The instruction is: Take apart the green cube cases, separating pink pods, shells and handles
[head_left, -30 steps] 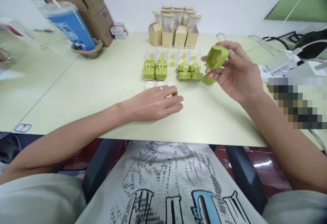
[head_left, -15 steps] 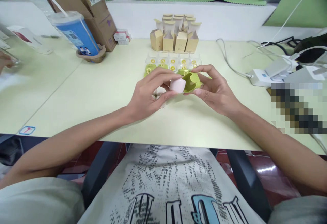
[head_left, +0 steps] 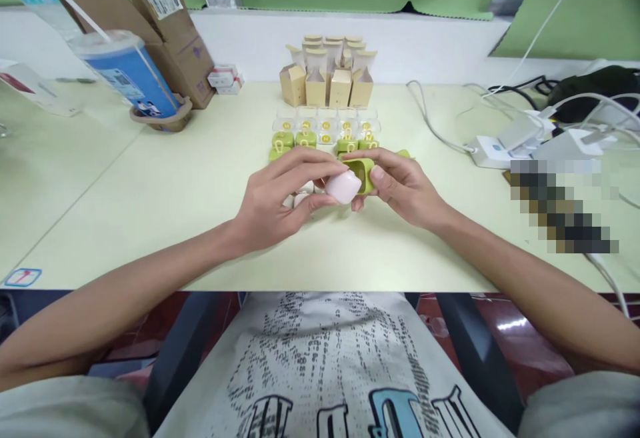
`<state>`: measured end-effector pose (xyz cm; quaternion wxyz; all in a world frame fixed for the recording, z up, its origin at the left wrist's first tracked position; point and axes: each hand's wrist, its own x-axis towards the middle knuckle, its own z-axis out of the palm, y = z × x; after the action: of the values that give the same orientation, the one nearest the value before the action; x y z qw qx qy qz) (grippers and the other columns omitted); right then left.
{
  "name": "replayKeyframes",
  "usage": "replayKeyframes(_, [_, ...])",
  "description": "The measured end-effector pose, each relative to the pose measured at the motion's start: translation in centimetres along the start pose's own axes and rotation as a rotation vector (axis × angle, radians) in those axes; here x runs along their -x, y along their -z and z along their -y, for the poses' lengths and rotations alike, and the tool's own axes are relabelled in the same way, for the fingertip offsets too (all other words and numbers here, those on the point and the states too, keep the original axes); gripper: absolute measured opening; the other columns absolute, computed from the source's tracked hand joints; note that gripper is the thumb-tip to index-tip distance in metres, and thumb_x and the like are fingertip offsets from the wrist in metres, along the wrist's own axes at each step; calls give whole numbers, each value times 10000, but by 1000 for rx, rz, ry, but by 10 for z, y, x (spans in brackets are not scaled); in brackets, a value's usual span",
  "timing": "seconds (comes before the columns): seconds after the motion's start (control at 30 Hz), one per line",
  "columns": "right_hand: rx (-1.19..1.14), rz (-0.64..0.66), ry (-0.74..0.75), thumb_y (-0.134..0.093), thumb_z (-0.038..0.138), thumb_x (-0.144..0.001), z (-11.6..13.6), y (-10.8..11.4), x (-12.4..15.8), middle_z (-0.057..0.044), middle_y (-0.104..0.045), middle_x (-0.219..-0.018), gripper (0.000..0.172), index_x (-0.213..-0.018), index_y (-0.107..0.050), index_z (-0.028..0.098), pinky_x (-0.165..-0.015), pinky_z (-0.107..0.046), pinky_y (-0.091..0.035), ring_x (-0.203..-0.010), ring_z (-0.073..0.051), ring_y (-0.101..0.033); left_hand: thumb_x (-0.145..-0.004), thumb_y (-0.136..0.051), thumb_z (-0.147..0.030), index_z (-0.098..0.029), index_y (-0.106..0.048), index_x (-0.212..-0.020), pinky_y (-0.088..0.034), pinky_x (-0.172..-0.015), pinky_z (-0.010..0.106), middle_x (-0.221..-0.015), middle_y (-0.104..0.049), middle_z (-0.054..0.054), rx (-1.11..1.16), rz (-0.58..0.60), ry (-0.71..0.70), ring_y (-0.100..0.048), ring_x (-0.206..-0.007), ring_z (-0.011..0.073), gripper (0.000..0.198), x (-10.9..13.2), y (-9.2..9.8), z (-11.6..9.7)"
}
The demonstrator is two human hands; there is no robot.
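Note:
My left hand (head_left: 280, 198) pinches a small pale pink rounded case (head_left: 343, 187) between thumb and fingers. My right hand (head_left: 400, 185) grips a green silicone cover (head_left: 364, 173), its opening turned toward the pink case. The two pieces touch at the middle of the table. Under my left palm lie a few more white rounded pieces (head_left: 299, 195), partly hidden. Behind my hands stand finished green cases with yellow loops (head_left: 305, 139) and clear plastic shells (head_left: 325, 122) in rows.
Tan cardboard boxes (head_left: 327, 78) stand in a cluster at the back. A blue cup with a straw (head_left: 131, 78) and brown cartons (head_left: 175, 31) sit at the back left. White cables and a power strip (head_left: 493, 150) spread at the right.
My left hand picked up a pink case from the table. My right hand brought the green cover down to it, and both now meet lower and closer to me.

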<state>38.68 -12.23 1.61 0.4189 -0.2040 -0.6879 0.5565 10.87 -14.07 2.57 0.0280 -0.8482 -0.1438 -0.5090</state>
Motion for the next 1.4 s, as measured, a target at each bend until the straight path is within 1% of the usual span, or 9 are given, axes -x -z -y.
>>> replayKeyframes(0.23, [71,14,95,-846,599,-1102,1,2,-1,-11,-824,-964,458,-1401,-831,253,-799,-374,-772,-763,-182,-850,-1143,-818,-401,-325,-820,-1464,-757,-922,380,-1268,-883,77,-22,0,44,-860,-1092,230,330,-1,2,1])
replayKeyframes(0.47, [57,50,135,-914,476,-1072,3,-4,3,-21,-827,-1048,396,-1412,-837,288,-811,-364,-763,-816,-192,-869,-1155,-779,-531,-331,-832,-1376,-755,-860,383,-1208,-878,75,-30,-16,93,-847,-1043,229,302,-2,0,-1])
replayKeyframes(0.63, [91,26,132,-955,528,-1020,2,-8,5,-42,-837,-1180,462,-1408,-844,300,-828,-398,-773,-871,-205,-865,-1151,-770,-585,-316,-813,-1357,-741,-811,378,-1169,-862,69,-2,-43,35,-831,-1023,219,341,-3,-1,-3])
replayKeyframes(0.83, [138,-12,81,-924,631,-1020,5,-14,6,-31,-858,-1067,534,-1415,-844,281,-809,-387,-768,-812,-201,-840,-1185,-699,-624,-328,-741,-1317,-729,-867,457,-1199,-806,42,5,15,158,-788,-1076,205,327,1,-2,-4])
replayKeyframes(1.0, [177,113,74,-761,681,-1131,10,-16,3,-32,-858,-946,496,-1321,-863,234,-823,-360,-754,-809,-197,-845,-1161,-730,-657,-271,-714,-1471,-729,-794,335,-1334,-739,93,75,-5,-12,-746,-1225,213,496,5,-8,16])
replayKeyframes(1.1, [92,164,29,-737,695,-1139,5,-16,1,-33,-855,-1032,494,-1360,-791,256,-813,-363,-764,-850,-206,-871,-1194,-694,-586,-310,-728,-1562,-755,-872,364,-1537,-733,140,76,76,-121,-775,-1319,260,462,6,-8,21])
replayKeyframes(1.17, [23,144,-16,-745,700,-1132,-1,-16,1,-19,-844,-1077,489,-1419,-687,308,-806,-385,-778,-875,-216,-879,-1217,-678,-485,-340,-765,-1524,-753,-874,380,-1562,-763,128,58,120,-84,-833,-1205,239,351,5,-6,19])
replayKeyframes(1.27, [51,64,-15,-751,704,-1123,-9,-18,3,-16,-825,-1113,484,-1430,-589,367,-816,-420,-798,-960,-233,-867,-1191,-739,-454,-346,-800,-1453,-733,-829,348,-1429,-842,86,-3,84,-45,-859,-1034,197,290,2,-3,14])
replayKeyframes(1.4, [350,-92,214,-869,610,-1059,-8,-24,6,-112,-749,-1461,504,-1439,-644,366,-838,-451,-810,-1265,-305,-805,-1108,-794,-663,-310,-840,-1315,-729,-807,358,-1199,-862,75,-142,-51,2,-841,-1019,217,412,3,-3,12])
